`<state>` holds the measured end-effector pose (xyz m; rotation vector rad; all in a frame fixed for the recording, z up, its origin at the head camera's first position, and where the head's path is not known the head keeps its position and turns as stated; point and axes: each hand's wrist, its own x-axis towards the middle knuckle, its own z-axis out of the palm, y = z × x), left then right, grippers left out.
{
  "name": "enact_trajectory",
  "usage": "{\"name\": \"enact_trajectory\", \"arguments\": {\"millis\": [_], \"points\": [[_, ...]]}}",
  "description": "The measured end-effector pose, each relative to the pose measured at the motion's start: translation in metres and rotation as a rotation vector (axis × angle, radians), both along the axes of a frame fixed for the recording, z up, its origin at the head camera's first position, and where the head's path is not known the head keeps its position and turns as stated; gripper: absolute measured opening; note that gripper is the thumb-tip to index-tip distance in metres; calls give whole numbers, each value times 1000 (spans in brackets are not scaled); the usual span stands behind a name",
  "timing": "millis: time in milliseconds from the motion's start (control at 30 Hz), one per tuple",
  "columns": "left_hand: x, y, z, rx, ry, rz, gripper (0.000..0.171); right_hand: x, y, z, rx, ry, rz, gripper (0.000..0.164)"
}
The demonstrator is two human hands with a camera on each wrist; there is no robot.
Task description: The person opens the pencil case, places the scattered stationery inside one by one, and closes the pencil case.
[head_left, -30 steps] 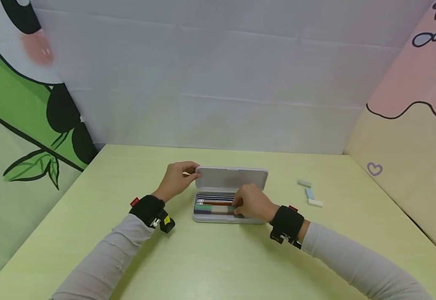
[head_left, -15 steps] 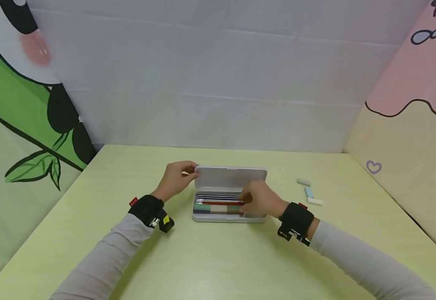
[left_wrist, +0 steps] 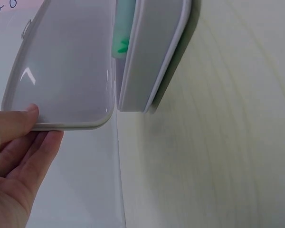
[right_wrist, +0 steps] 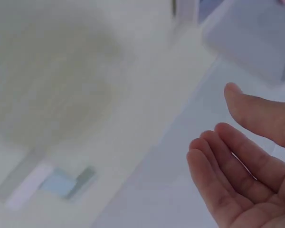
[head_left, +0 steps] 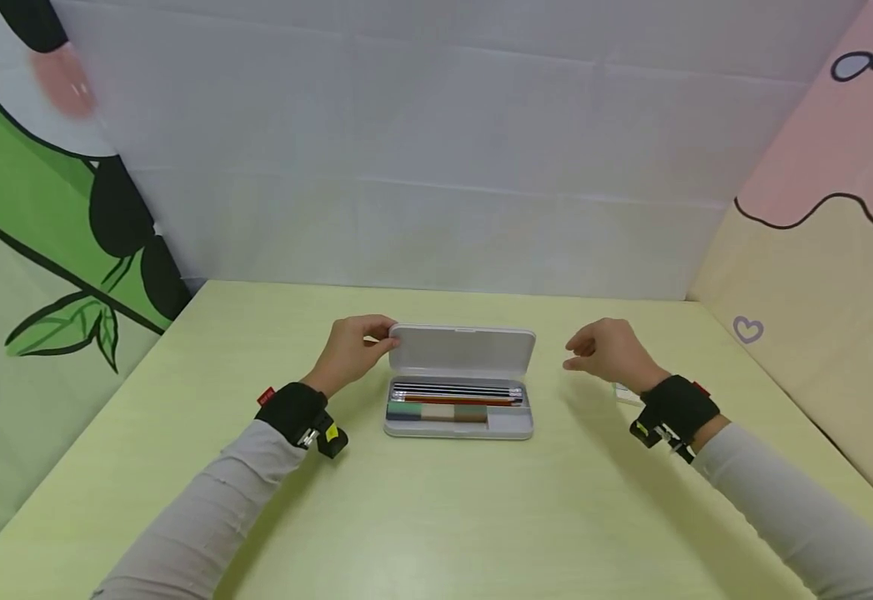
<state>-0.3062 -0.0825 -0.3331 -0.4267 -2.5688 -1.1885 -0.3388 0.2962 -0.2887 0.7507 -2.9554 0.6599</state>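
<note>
A pale grey pencil case (head_left: 511, 427) lies on the table with its lid (head_left: 462, 352) raised. Several pencils (head_left: 454, 390) lie along its back part. In front of them is a row of green and beige eraser-like blocks (head_left: 438, 412), with a gap at the right end. My left hand (head_left: 349, 354) pinches the lid's left edge between thumb and fingers, clearer in the left wrist view. To the right of the case, my right hand (head_left: 612, 354) is in the air, thumb apart from loosely bent fingers, holding nothing.
Small eraser-like blocks, white, light blue (right_wrist: 59, 183) and grey-green, lie on the table right of the case. In the head view the right hand mostly hides them. A white sheet (head_left: 436, 167) stands behind the table, printed panels at both sides.
My right hand has left the front compartment of the case and moved right, over the loose blocks. The left hand stays on the lid.
</note>
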Motion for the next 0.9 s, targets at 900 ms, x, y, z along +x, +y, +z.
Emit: {"name": "enact_trajectory", "arguments": {"millis": [900], "points": [[1,3,3,-9,-2,4,19,-67,76,-47,121,-31,-36,16]]}}
